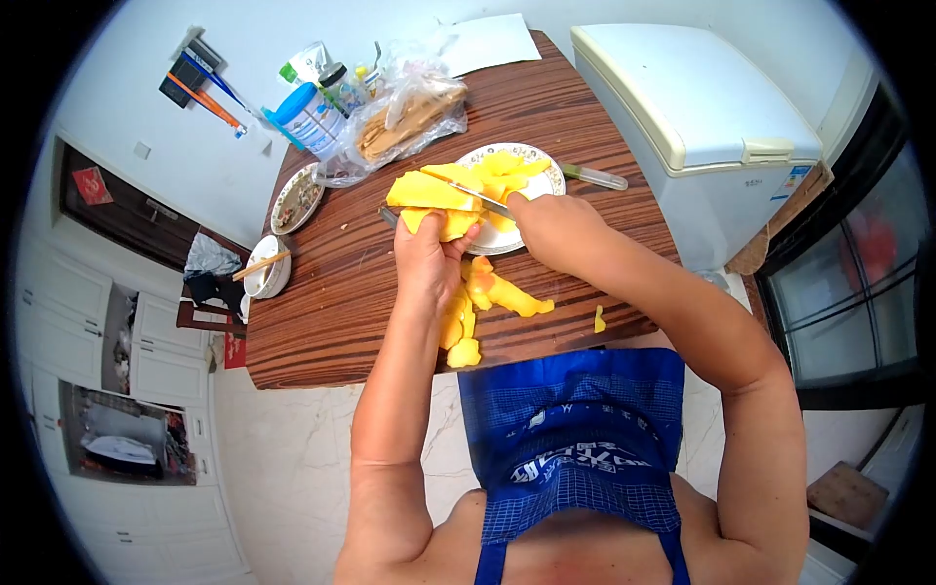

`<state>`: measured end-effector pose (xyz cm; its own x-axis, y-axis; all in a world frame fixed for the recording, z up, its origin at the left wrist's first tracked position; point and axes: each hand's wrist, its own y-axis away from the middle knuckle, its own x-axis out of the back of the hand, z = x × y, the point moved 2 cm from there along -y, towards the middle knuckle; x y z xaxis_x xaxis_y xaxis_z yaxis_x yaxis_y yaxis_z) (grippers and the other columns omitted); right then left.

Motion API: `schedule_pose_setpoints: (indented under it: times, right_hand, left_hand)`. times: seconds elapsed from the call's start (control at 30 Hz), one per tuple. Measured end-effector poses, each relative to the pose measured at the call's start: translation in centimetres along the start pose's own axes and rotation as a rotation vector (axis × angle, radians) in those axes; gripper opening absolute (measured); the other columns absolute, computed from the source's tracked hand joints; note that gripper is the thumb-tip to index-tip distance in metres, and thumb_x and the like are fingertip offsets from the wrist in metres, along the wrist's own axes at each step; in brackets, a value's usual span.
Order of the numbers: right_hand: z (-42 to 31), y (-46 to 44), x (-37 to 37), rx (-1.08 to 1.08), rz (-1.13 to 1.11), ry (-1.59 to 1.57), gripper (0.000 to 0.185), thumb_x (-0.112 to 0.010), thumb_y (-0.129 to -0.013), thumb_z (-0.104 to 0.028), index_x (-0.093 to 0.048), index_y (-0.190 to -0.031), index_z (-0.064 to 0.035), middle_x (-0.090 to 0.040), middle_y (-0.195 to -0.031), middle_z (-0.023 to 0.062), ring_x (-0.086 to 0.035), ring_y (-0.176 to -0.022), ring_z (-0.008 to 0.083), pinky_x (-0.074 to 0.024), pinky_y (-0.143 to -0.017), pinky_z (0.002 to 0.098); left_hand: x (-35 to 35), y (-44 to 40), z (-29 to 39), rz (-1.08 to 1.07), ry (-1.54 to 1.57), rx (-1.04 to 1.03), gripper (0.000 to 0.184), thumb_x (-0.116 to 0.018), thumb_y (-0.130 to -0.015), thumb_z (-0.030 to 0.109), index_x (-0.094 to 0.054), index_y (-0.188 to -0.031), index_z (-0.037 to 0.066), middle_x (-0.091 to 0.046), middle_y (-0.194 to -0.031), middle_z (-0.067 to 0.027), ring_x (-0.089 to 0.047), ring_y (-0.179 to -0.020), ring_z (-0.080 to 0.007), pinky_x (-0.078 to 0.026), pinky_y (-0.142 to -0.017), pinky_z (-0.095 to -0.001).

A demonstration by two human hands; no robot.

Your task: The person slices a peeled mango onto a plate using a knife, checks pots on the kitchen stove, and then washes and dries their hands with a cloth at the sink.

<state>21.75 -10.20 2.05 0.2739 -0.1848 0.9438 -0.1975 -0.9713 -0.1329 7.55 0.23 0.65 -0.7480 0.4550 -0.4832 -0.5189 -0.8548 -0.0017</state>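
Note:
My left hand [425,255] is wrapped round the underside of a large yellow fruit piece [429,192], held over the wooden table near the plate. A cut runs into the fruit, and the blade of a knife [480,196] lies in it. My right hand [548,226] is closed on the knife's handle, just right of the fruit. Behind both hands is a patterned white plate [556,180] with yellow fruit pieces [507,168]. Yellow peelings [507,295] lie on the table below my hands, and a small strip [599,319] is farther right.
On the wooden table [331,322] are a peeler-like tool [597,176], a plastic bag with brown contents [409,122], a blue-lidded can [310,119], a dish of scraps [297,200] and a bowl with chopsticks [268,268]. A white freezer [692,88] stands at the right.

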Motion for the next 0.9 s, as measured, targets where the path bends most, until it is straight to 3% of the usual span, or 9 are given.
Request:
schedule_pose_setpoints:
  times: [0.23, 0.3, 0.43, 0.5, 0.63, 0.83, 0.9]
  right_hand:
    - [0.4, 0.0, 1.2, -0.019, -0.043, 0.040, 0.019, -0.048, -0.091, -0.010, -0.056, -0.105, -0.0004, -0.068, -0.085, 0.0223, -0.068, -0.080, 0.0378, -0.0535, -0.069, 0.0484]
    - [0.5, 0.2, 2.1, -0.116, -0.135, 0.000, 0.023, -0.048, -0.091, -0.011, -0.059, -0.109, -0.0019, -0.069, -0.095, 0.0209, -0.068, -0.091, 0.0356, -0.0539, -0.077, 0.0475]
    - [2.3, 0.0, 1.6, -0.127, -0.127, -0.084, 0.023, -0.048, -0.093, -0.014, -0.058, -0.109, -0.0016, -0.068, -0.097, 0.0219, -0.067, -0.091, 0.0373, -0.0531, -0.079, 0.0479]
    - [2.7, 0.4, 1.8, -0.080, -0.104, -0.174, 0.025, -0.051, -0.095, -0.022, -0.054, -0.105, 0.0012, -0.066, -0.089, 0.0241, -0.065, -0.085, 0.0388, -0.0499, -0.076, 0.0469]
    - [3.0, 1.7, 2.1, 0.001, -0.081, -0.205, 0.023, -0.051, -0.096, -0.022, -0.053, -0.102, 0.0005, -0.065, -0.085, 0.0240, -0.064, -0.082, 0.0395, -0.0487, -0.072, 0.0476]
    - [2.7, 4.2, 2.6, 0.072, 0.103, -0.108, 0.020, -0.053, -0.094, -0.023, -0.054, -0.099, -0.0037, -0.066, -0.082, 0.0181, -0.064, -0.076, 0.0389, -0.0504, -0.069, 0.0492]
    - [2.4, 4.9, 2.7, 0.165, 0.182, -0.015, 0.017, -0.055, -0.094, -0.021, -0.054, -0.097, -0.0049, -0.064, -0.082, 0.0148, -0.064, -0.072, 0.0350, -0.0499, -0.063, 0.0443]
  left_hand:
    - [-0.1, 0.0, 2.2, -0.058, 0.018, -0.051, 0.027, -0.050, -0.096, 0.010, -0.049, -0.123, 0.006, -0.059, -0.118, -0.0119, -0.063, -0.102, -0.0250, -0.059, -0.072, -0.0315]
    - [0.2, 0.0, 2.8, -0.046, -0.010, -0.046, 0.027, -0.050, -0.096, 0.009, -0.050, -0.123, 0.006, -0.060, -0.118, -0.0118, -0.064, -0.102, -0.0253, -0.059, -0.072, -0.0314]
    - [1.6, -0.3, 2.7, -0.055, -0.044, 0.022, 0.029, -0.048, -0.095, 0.008, -0.048, -0.123, 0.004, -0.059, -0.118, -0.0147, -0.064, -0.103, -0.0297, -0.059, -0.072, -0.0313]
    - [2.4, -0.6, 2.2, -0.058, -0.040, 0.066, 0.030, -0.048, -0.095, 0.008, -0.047, -0.124, 0.003, -0.059, -0.118, -0.0163, -0.064, -0.103, -0.0319, -0.059, -0.072, -0.0318]
    - [3.9, -0.8, 1.2, -0.140, 0.074, 0.199, 0.038, -0.047, -0.094, 0.012, -0.043, -0.129, -0.002, -0.057, -0.120, -0.0229, -0.065, -0.098, -0.0377, -0.061, -0.065, -0.0303]
    - [4.1, -0.8, 0.7, -0.396, 0.407, 0.374, 0.039, -0.046, -0.092, 0.011, -0.044, -0.127, -0.008, -0.058, -0.115, -0.0275, -0.065, -0.096, -0.0403, -0.064, -0.062, -0.0346]
    - [4.0, -0.8, 0.5, -0.445, 0.453, 0.400, 0.040, -0.047, -0.092, 0.011, -0.045, -0.127, -0.008, -0.058, -0.115, -0.0280, -0.065, -0.095, -0.0415, -0.064, -0.062, -0.0348]
